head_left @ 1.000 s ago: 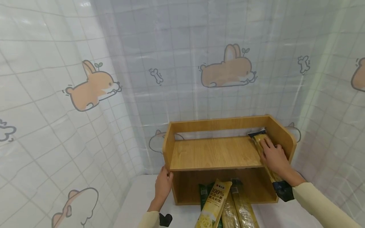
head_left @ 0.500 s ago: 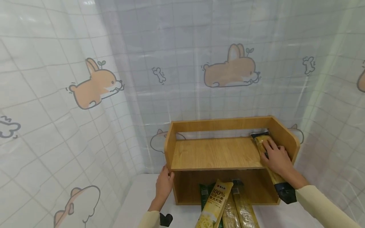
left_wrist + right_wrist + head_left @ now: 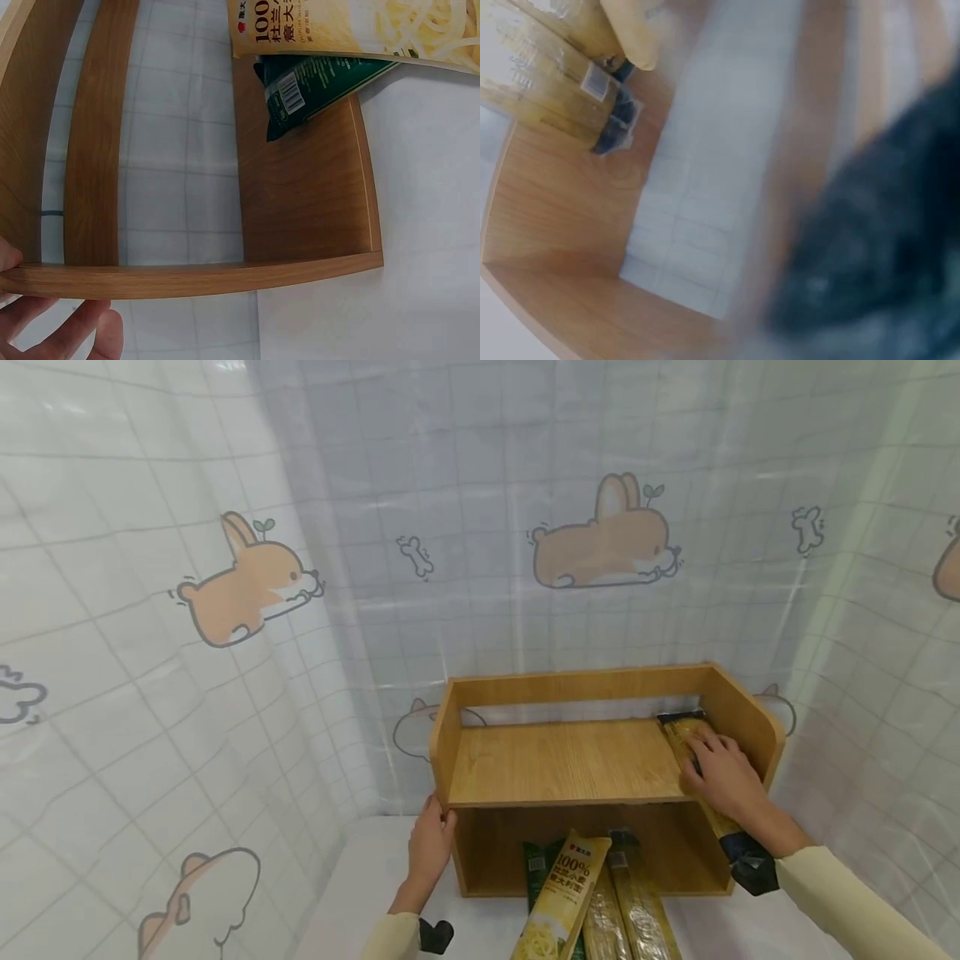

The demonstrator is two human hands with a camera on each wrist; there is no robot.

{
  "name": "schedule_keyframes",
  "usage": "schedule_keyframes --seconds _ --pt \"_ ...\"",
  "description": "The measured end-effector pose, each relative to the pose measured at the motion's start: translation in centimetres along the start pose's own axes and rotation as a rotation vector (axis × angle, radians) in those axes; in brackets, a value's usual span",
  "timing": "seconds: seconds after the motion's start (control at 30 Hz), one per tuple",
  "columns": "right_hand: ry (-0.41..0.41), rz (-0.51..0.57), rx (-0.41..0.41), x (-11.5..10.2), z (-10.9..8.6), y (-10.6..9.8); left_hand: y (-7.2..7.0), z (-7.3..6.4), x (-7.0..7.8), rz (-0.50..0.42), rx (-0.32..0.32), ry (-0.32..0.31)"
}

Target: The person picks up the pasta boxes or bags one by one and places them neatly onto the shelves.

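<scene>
A two-tier wooden shelf (image 3: pixel 555 764) stands against the patterned wall. My left hand (image 3: pixel 431 845) grips its left side panel at mid-height; in the left wrist view the thumb and fingers (image 3: pixel 75 326) lie on opposite sides of that panel. On the upper tier, beside the right panel, lies a gold pasta packet (image 3: pixel 677 732) with dark ends. My right hand (image 3: pixel 726 781) holds it from above, and its near end (image 3: pixel 742 852) juts past the shelf's front edge. A dark, blurred packet end (image 3: pixel 885 247) fills the right side of the right wrist view.
More pasta packets lean out of the lower tier: a yellow one (image 3: pixel 562 893) on top, a green one (image 3: pixel 535 868) under it, and gold ones (image 3: pixel 639 897) to the right. A white table surface (image 3: pixel 367 860) lies beneath the shelf.
The far end of the pasta packet under my right hand has sunk a little toward the upper board. My left hand stays on the side panel.
</scene>
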State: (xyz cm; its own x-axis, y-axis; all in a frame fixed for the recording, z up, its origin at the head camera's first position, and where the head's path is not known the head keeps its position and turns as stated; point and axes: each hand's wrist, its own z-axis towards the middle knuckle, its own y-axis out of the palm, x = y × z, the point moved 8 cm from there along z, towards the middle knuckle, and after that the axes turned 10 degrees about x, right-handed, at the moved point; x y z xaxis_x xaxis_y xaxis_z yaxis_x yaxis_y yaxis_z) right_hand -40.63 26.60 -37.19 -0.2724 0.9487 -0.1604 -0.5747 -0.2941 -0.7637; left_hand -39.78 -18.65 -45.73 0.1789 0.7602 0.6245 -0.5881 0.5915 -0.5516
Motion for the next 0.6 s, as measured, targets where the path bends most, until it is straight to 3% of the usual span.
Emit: schedule_keyframes --seconds 0.17,0.4,0.6 --pt "-0.064 0.009 0.044 -1.0 0.0 -0.5 0.1 0.1 -0.1 -0.002 -0.012 -0.011" --pt "-0.229 0.027 0.167 -2.5 -0.2 -1.4 0.2 0.1 -0.3 -0.004 -0.01 -0.016" --pt "-0.274 0.016 0.125 -2.9 -0.8 -1.0 0.3 -0.1 -0.4 -0.007 -0.022 -0.015"
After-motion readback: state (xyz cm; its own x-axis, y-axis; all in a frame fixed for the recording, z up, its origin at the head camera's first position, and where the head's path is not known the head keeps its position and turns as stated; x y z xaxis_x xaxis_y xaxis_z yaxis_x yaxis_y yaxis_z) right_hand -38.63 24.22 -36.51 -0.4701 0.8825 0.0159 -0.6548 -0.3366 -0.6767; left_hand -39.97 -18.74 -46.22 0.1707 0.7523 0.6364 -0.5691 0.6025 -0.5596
